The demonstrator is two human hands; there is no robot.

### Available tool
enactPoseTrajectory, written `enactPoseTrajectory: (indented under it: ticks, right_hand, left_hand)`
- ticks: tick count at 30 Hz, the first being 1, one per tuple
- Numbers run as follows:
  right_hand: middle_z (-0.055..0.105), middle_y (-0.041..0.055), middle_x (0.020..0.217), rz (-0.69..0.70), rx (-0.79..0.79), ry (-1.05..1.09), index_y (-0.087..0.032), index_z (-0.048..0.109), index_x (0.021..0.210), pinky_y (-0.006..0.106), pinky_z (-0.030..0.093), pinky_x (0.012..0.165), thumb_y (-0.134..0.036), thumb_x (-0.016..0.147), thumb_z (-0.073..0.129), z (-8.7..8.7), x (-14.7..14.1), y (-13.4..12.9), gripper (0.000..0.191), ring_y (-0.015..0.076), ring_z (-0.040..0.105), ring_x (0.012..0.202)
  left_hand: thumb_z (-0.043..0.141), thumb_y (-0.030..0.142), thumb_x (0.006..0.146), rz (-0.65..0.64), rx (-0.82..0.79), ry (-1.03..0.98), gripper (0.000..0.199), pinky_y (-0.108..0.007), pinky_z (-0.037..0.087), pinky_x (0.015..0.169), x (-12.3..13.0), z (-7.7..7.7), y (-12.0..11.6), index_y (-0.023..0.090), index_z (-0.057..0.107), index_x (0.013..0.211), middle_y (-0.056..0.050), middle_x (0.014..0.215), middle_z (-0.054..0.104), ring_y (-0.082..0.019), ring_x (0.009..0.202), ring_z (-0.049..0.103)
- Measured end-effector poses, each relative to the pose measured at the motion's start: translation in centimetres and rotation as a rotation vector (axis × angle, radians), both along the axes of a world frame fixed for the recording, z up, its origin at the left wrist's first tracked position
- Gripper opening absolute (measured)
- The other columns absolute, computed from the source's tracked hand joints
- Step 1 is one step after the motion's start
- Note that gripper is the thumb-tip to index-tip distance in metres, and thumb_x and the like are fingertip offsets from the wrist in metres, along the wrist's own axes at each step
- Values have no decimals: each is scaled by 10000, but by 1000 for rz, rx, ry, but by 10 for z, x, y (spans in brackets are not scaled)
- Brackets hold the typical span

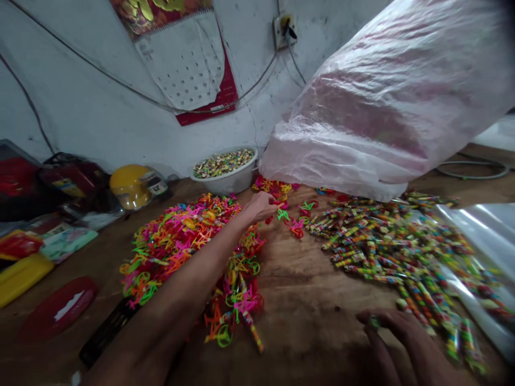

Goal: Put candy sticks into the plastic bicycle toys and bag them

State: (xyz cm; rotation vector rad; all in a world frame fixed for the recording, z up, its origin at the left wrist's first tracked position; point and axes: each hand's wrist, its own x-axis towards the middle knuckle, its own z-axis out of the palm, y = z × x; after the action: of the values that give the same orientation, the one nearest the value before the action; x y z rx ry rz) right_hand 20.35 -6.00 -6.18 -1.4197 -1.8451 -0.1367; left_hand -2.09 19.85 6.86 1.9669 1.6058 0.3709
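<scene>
My left hand reaches far forward over the wooden table, its fingertips at some small bright plastic toy pieces. Blur and small size keep me from telling whether those fingers are closed on one. Under and beside my left forearm lies a big heap of similar neon plastic pieces, with a few candy-filled tubes among them. My right hand, low at the right, pinches a small greenish thing between thumb and forefinger. Close to it spreads a pile of clear tubes filled with coloured candies.
A white basin full of small candies stands against the wall. A large translucent plastic bag leans over the back right. Clear plastic sheeting lies at the right edge. At left are a yellow-lidded jar and a red oval object.
</scene>
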Motion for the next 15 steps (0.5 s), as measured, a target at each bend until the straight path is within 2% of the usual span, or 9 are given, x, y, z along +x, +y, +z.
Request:
enactPoseTrajectory:
  ticks: [2, 5, 8, 10, 13, 15]
  right_hand:
    - [678, 72, 859, -14, -22, 71, -213, 557, 1023, 282, 577, 580, -294, 869, 481, 10, -15, -2, 191, 198, 689, 708]
    - [670, 63, 874, -32, -63, 232, -203, 542, 1077, 276, 572, 624, -274, 883, 476, 20, -39, -5, 217, 183, 680, 738]
    - [674, 60, 920, -13, -103, 362, -198, 548, 1142, 278, 558, 682, -249, 873, 511, 28, -51, -9, 276, 179, 669, 804]
    - [673, 49, 927, 26, -160, 429, -204, 578, 1100, 270, 541, 704, -237, 868, 530, 33, -50, -11, 239, 170, 659, 823]
    - [645, 30, 914, 37, -228, 520, -213, 602, 961, 282, 500, 769, -246, 850, 576, 38, -43, -10, 118, 159, 619, 850]
    - [605, 20, 882, -5, -204, 600, -211, 591, 899, 297, 471, 777, -273, 824, 618, 38, -40, -5, 101, 156, 578, 830]
  left_hand:
    - [597, 244, 801, -39, -90, -162, 140, -227, 481, 610, -6, 1, -25, 119, 658, 783, 8, 630, 574, -133, 648, 590]
    - [516, 238, 834, -69, -277, -410, 182, -216, 493, 562, -9, -11, -69, 127, 641, 906, -7, 681, 617, -101, 561, 592]
    - [472, 213, 848, -82, -464, -605, 245, -278, 545, 651, -5, -28, -112, 129, 592, 1044, -76, 888, 668, -134, 665, 663]
    - [476, 189, 845, -86, -630, -774, 302, -303, 550, 692, -1, -38, -134, 138, 548, 1133, -114, 1011, 661, -167, 744, 688]
    - [529, 182, 837, -54, -868, -1053, 353, -268, 537, 678, 5, -49, -156, 142, 506, 1187, -148, 1115, 637, -181, 795, 693]
    - [572, 191, 818, -23, -916, -1121, 340, -243, 525, 655, 8, -54, -164, 124, 526, 1148, -163, 1131, 632, -175, 795, 690]
